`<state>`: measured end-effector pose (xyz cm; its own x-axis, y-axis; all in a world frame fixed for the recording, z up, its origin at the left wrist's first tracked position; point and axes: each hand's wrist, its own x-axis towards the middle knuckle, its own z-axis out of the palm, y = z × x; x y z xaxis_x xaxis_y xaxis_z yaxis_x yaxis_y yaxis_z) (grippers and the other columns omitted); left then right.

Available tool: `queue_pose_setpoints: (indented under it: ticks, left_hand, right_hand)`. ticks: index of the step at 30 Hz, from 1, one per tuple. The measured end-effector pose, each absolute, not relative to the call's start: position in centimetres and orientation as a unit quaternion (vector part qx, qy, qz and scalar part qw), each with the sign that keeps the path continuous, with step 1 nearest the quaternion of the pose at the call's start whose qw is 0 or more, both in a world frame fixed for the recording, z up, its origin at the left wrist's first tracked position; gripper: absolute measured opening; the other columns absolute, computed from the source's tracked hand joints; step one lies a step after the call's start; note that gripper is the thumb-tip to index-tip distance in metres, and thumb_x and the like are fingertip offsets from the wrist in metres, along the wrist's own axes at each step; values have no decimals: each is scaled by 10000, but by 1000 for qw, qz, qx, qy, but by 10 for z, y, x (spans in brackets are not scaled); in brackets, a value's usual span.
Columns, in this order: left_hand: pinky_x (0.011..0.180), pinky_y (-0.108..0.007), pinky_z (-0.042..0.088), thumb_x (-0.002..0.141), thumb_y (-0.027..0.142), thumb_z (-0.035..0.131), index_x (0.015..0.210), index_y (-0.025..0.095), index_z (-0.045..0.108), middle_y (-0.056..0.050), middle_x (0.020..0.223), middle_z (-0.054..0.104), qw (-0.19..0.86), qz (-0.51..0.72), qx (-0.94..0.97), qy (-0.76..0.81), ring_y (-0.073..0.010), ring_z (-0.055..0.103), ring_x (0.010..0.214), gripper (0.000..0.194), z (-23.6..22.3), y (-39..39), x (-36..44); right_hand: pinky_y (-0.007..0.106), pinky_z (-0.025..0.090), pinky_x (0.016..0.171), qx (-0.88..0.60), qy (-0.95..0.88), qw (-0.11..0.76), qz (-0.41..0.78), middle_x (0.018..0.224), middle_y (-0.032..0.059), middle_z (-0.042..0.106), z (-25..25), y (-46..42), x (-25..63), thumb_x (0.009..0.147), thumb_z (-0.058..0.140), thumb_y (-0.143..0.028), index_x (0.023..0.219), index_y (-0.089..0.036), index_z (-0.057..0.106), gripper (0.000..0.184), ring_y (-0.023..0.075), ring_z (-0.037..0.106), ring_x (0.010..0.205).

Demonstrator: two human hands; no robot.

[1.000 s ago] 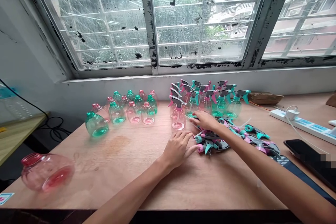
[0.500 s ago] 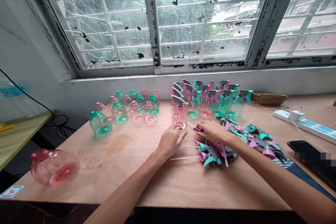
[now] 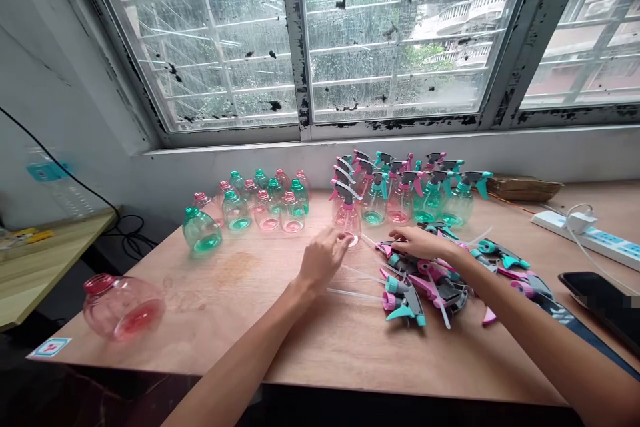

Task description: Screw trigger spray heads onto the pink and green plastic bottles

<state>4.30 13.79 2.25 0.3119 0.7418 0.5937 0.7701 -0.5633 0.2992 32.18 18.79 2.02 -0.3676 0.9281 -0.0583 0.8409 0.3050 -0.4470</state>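
My left hand (image 3: 324, 255) is just in front of a pink spray bottle (image 3: 347, 221) with a pink-and-grey trigger top. Its fingers are loosely bent and slightly apart, and I see nothing in them. My right hand (image 3: 416, 242) reaches over the far left part of a heap of loose trigger sprayer heads (image 3: 443, 287), its fingers loosely extended above them. A pink sprayer head (image 3: 384, 248) lies by those fingertips, its clear tube pointing toward the spray bottle. The underside of the right hand is hidden.
Topless pink and green bottles (image 3: 267, 213) stand at the back left. A larger-looking pink bottle (image 3: 127, 310) is near the front left. Topped spray bottles (image 3: 400, 203) crowd the back. To the right are a power strip (image 3: 590, 238) and a phone (image 3: 597, 300).
The view has turned slightly left. My left thumb has drawn in toward the fingers beside the pink spray bottle. My right hand has shifted a little right, off the pink sprayer head.
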Motion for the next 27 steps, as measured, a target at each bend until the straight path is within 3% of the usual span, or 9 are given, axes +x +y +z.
queue_pose_setpoints:
  ticks: [6, 14, 17, 20, 25, 27]
  left_hand:
    - [976, -506, 540, 987, 286, 623, 1271, 172, 598, -107, 1331, 609, 135, -491, -681, -526, -282, 627, 1163, 307, 63, 178, -4]
    - [1014, -543, 511, 972, 304, 646, 1316, 178, 578, -116, 1391, 577, 173, -425, -716, -526, -307, 598, 1221, 372, 60, 223, -38]
    - [1008, -541, 517, 972, 310, 647, 1319, 178, 576, -117, 1392, 576, 172, -401, -729, -528, -306, 602, 1215, 379, 52, 230, -38]
    - [994, -532, 528, 973, 313, 645, 1316, 178, 578, -116, 1382, 584, 166, -393, -728, -536, -301, 612, 1198, 375, 46, 236, -37]
    - [954, -506, 554, 975, 312, 642, 1300, 171, 583, -112, 1340, 605, 132, -405, -712, -558, -285, 638, 1146, 359, 43, 244, -31]
    - [947, -501, 558, 976, 310, 642, 1297, 170, 584, -111, 1333, 609, 108, -412, -709, -561, -283, 641, 1139, 355, 43, 243, -28]
  right_hand:
    - [516, 549, 965, -518, -813, 93, 250, 1332, 100, 647, 24, 196, 332, 975, 668, -252, 1270, -186, 627, 305, 290, 654, 1152]
    - [490, 546, 935, -515, -832, 120, 170, 1233, 86, 695, 30, 208, 332, 945, 697, -299, 1193, -171, 663, 280, 283, 672, 1090]
    - [466, 515, 954, -523, -829, 169, 105, 1222, 124, 707, 49, 203, 337, 852, 759, -339, 1185, -178, 686, 378, 351, 637, 1150]
    - [475, 505, 960, -520, -821, 232, 44, 1239, 167, 691, 76, 189, 345, 851, 712, -406, 1253, -180, 662, 464, 397, 604, 1185]
    - [553, 441, 1045, -499, -784, 362, -72, 1302, 169, 600, 118, 142, 352, 897, 624, -366, 1463, -181, 456, 618, 382, 528, 1232]
    - [544, 491, 999, -475, -728, 465, -167, 1284, 171, 583, 125, 114, 351, 883, 638, -316, 1429, -170, 525, 576, 376, 546, 1189]
